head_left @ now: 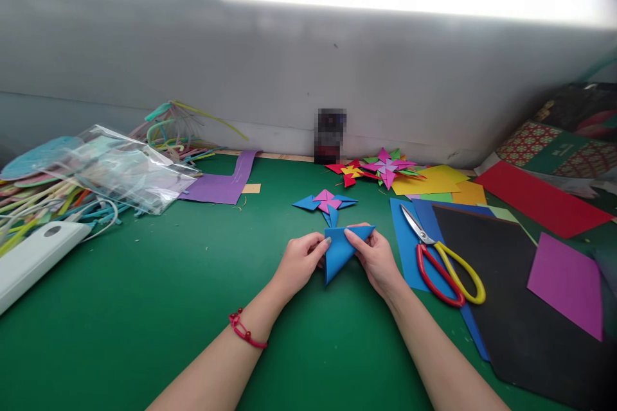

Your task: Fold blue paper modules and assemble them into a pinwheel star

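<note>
The left hand (303, 260) pinches the left edge of a blue folded paper triangle (341, 252), its thumb by the upper left corner. The right hand (378, 258) is clamped on the same triangle, thumb flat on the front near the top edge, other fingers partly hidden behind. The triangle is held over the green table (202, 321), point downward, just in front of a blue-and-pink folded paper star (325, 200).

Both forearms reach forward from the lower edge of the view and converge on the paper; the left wears a red beaded cord bracelet (247, 334).

On the left, a clear plastic bag (159, 173) lies over pastel fuzzy stems (43, 202); what is inside it is unclear. At the far right stands a red-and-green patterned box (535, 149), its contents too dark to tell.
</note>
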{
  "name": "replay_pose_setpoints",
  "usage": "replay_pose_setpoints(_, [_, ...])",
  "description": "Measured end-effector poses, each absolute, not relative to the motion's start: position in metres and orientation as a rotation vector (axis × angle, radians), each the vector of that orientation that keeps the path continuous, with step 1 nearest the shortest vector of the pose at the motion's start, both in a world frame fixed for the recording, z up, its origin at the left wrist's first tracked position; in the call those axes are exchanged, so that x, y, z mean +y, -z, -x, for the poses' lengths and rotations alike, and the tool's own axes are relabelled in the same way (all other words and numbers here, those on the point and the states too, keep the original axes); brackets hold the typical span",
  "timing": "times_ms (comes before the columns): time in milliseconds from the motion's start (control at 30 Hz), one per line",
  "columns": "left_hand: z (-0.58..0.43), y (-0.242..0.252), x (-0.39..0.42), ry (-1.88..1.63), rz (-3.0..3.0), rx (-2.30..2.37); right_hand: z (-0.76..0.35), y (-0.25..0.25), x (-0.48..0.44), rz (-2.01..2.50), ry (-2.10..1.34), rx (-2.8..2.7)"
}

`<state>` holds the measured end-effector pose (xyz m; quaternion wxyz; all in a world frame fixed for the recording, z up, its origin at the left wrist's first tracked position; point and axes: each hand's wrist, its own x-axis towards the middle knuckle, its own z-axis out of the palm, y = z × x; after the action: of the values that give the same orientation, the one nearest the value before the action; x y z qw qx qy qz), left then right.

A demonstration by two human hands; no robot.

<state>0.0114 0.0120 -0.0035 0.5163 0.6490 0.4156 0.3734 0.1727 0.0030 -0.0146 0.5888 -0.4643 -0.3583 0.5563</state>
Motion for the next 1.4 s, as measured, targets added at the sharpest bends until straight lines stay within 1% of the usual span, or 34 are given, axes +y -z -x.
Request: replay_pose_setpoints(1400, [-0.011,0.001,0.011,-0.905,-1.555,1.028,-0.168,0.002,-0.001,1.127,-1.258,-0.827])
